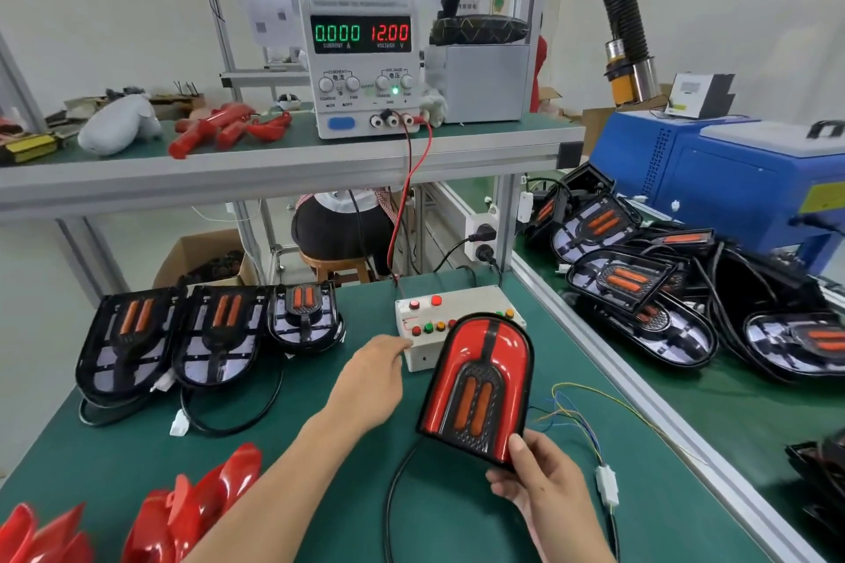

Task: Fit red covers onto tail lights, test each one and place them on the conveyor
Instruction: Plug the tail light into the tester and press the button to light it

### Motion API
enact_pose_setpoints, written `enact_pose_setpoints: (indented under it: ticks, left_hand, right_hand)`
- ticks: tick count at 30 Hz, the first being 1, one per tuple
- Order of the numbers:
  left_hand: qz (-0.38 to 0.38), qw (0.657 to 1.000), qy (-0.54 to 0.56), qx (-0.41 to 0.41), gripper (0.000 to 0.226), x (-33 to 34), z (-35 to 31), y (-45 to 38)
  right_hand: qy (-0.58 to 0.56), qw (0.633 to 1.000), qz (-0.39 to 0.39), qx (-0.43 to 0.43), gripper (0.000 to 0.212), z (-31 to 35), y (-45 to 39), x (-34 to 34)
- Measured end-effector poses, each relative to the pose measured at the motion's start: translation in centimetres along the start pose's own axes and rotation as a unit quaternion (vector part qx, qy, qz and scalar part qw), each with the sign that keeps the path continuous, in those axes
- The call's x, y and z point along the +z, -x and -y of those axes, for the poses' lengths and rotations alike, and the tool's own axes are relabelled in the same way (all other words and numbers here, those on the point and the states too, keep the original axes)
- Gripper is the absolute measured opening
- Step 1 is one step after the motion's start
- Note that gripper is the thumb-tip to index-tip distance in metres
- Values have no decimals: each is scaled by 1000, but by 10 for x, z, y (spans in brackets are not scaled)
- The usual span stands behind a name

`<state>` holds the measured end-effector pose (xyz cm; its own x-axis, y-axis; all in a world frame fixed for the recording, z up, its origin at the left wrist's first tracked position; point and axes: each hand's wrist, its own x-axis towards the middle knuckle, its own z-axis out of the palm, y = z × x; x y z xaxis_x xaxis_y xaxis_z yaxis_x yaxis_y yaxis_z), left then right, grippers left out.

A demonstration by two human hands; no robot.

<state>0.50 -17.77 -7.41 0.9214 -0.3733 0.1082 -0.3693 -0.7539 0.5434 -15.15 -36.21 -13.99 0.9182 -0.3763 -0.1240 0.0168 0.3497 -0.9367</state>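
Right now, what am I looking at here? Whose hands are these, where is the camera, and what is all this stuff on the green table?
The camera sits on a worker's head, looking down at their own hands. The right hand holds a tail light with its red cover fitted. The left hand reaches to a white test box with coloured buttons. Three uncovered tail lights lie at the left, spare red covers in front. The power supply above reads 12.00 volts.
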Motion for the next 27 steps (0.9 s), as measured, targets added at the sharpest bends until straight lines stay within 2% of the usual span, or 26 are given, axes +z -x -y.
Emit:
enact_pose_setpoints:
  ticks: [7, 18, 27]
  left_hand:
    - [38, 993, -112, 28, 70, 10, -4, -31]
    - [9, 997, -79, 18, 64, 22, -1, -33]
    - [25, 991, -128, 26, 70, 18, -5, -38]
  right_hand:
    - [10, 1000, 6, -7, 16, -4, -2, 0]
    - [-42, 999, -19, -4, 19, 0, -2, 3]
    - [-63, 998, -22, 2, 21, 6, 0, 7]
